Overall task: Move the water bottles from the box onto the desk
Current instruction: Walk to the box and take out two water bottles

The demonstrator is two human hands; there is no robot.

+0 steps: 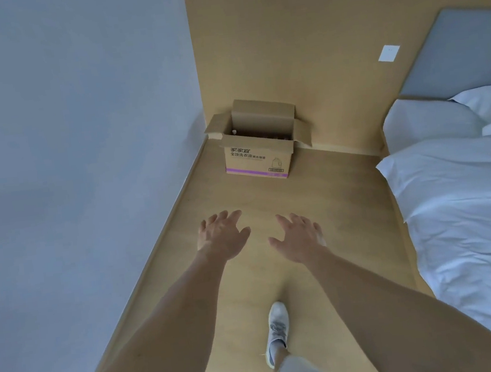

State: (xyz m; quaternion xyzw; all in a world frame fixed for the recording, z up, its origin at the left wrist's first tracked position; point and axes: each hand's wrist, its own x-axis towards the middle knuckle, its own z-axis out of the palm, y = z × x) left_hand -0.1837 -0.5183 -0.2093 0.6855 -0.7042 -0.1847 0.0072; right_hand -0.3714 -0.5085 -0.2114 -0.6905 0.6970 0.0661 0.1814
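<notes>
Cardboard, brown and corrugated: the open-flapped box [257, 157] sits on the wood floor [315, 196] in the corner, bottle tops [234, 132] barely visible inside. My left hand [222, 237] and right hand [299, 237] are spread, empty, well short. I'd step closer, then reach down between the flaps.
</notes>
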